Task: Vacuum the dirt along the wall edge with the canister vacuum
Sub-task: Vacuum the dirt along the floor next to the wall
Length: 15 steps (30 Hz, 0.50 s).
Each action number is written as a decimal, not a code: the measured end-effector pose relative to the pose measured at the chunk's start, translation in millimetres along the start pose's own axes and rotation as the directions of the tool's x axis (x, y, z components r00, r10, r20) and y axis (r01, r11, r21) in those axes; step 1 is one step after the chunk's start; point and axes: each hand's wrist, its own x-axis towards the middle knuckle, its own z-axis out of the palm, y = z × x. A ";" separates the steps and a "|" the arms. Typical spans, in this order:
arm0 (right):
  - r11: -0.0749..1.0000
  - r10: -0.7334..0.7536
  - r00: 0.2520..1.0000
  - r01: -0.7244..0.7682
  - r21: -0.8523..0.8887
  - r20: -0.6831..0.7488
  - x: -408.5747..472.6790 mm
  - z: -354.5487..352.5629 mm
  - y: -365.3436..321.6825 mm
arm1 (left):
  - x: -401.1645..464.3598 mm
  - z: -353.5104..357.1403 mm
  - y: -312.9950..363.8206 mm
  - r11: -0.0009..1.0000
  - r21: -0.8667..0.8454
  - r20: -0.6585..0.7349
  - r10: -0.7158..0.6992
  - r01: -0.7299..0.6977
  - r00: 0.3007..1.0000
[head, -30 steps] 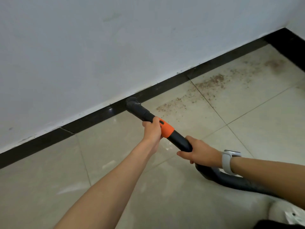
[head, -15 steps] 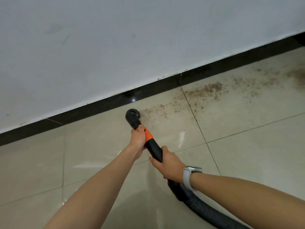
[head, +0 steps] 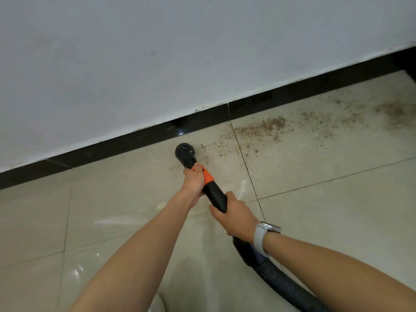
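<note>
Beside the black skirting board (head: 139, 143), the round brush nozzle (head: 185, 153) is sitting at the dirt's (head: 261, 128) near end; the trail is running rightward. Left hand (head: 194, 180) (the nearer) and right hand (head: 236, 216) are both gripping the wand (head: 213, 192).

A pale watch (head: 266, 236) sits at four o'clock; a light smudge (head: 153, 52) marks the paint at eleven o'clock.

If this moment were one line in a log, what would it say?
left hand: grips wand near orange collar | right hand: grips wand lower | brush nozzle: at left end of dirt | much dirt left
</note>
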 end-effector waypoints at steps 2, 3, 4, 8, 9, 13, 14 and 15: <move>1.000 0.013 1.000 -0.013 -0.011 -0.027 -1.9 -5.2 2.7 | 0.6 8.1 0.5 1.000 0.011 0.030 -0.001 0.001 1.000; 1.000 0.024 0.999 -0.025 -0.010 -0.043 -3.4 -8.1 4.0 | 0.3 12.3 0.8 1.000 0.017 0.044 -0.005 0.005 0.999; 0.999 0.037 0.997 -0.037 -0.003 -0.061 -5.2 -11.2 5.4 | -0.8 17.1 1.2 1.000 0.029 0.061 -0.007 0.005 0.998; 0.996 0.084 0.983 -0.086 -0.004 -0.165 -12.1 -20.6 12.9 | -5.6 38.5 4.0 0.996 0.091 0.139 -0.010 -0.002 0.990; 0.994 0.100 0.973 -0.107 -0.021 -0.206 -13.3 -22.0 14.6 | -6.5 44.3 5.5 0.995 0.102 0.162 -0.011 -0.005 0.987; 0.984 0.159 0.926 -0.178 -0.025 -0.343 -10.4 -24.8 18.5 | -5.7 65.2 14.2 0.990 0.138 0.275 -0.003 -0.036 0.961; 0.982 0.170 0.920 -0.188 -0.018 -0.353 -8.3 -25.0 18.2 | -2.8 68.2 15.5 0.990 0.137 0.293 -0.005 -0.037 0.956; 0.982 0.173 0.917 -0.190 -0.013 -0.361 -5.8 -24.8 17.7 | 0.3 69.9 17.1 0.990 0.138 0.305 -0.006 -0.038 0.952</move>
